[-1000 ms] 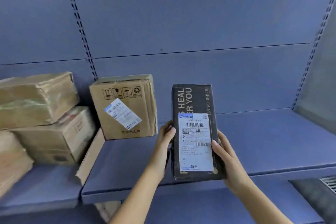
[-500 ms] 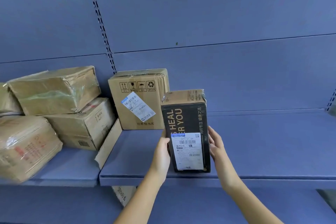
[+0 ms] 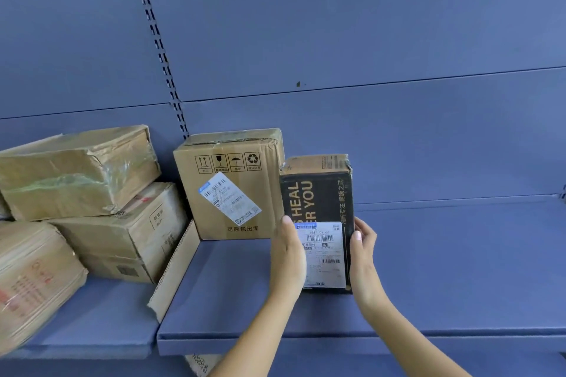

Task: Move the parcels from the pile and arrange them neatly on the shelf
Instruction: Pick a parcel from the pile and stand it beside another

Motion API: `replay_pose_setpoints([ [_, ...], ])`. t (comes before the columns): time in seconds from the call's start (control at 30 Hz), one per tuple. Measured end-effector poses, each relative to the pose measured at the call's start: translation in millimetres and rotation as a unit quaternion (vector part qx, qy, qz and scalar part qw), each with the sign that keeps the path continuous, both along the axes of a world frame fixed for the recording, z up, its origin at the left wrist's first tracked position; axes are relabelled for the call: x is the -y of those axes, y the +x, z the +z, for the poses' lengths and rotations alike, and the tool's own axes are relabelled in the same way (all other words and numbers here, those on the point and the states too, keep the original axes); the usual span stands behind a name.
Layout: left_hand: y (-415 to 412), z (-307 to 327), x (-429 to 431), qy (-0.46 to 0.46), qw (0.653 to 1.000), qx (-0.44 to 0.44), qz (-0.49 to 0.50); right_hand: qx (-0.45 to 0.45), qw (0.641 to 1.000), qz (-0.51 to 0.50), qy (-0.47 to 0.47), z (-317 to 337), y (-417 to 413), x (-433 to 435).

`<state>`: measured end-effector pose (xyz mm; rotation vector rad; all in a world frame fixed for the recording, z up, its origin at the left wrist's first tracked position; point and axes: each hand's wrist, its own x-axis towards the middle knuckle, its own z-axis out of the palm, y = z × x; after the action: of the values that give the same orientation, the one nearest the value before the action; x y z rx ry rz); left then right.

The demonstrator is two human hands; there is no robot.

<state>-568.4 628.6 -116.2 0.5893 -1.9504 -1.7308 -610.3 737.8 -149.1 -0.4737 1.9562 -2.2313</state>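
A tall black parcel with white lettering and a white shipping label stands upright on the blue shelf. Its left side is close against a brown carton that carries a slanted label. My left hand grips the black parcel's lower left edge, thumb pointing up. My right hand grips its lower right edge, thumb on the front face. The parcel's bottom rests on the shelf board, set back from the front lip.
On the lower shelf section at the left lie three brown taped cartons: a top one, one beneath it and one nearer me. A cardboard flap leans at the step between sections. Bare shelf extends to the right.
The black parcel went from being held in front of the shelf edge to standing upright on the shelf, then slid back and left toward the brown carton. Both hands stayed on its sides.
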Motion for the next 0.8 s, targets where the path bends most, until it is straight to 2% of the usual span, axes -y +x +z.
replay_pose_setpoints([
  [0.07, -15, -2, 11, -0.104, 0.994, 0.012, 0.023, -0.019, 1.0, -0.015, 0.013, 1, -14, 5],
  [0.13, -26, -3, 22, -0.167, 0.986, 0.015, 0.024, -0.025, 0.999, -0.031, 0.018, 1, -26, 9],
  [0.3, -39, -10, 41, -0.234, 0.972, 0.004, -0.025, -0.072, 0.997, -0.03, 0.01, -13, -46, 20],
  [0.4, -43, -22, 54, -0.283, 0.958, 0.005, -0.04, -0.077, 0.996, -0.022, 0.038, -21, -58, 22],
  [0.53, -50, -19, 61, -0.358, 0.934, 0.021, 0.003, -0.081, 0.994, -0.006, 0.068, -22, -73, 28],
  [0.67, -62, -8, 71, -0.387, 0.92, 0.031, 0.048, -0.08, 0.994, -0.009, 0.069, -16, -86, 38],
  [0.8, -73, -3, 76, -0.425, 0.902, 0.066, 0.05, -0.109, 0.983, -0.021, 0.146, -12, -101, 38],
])
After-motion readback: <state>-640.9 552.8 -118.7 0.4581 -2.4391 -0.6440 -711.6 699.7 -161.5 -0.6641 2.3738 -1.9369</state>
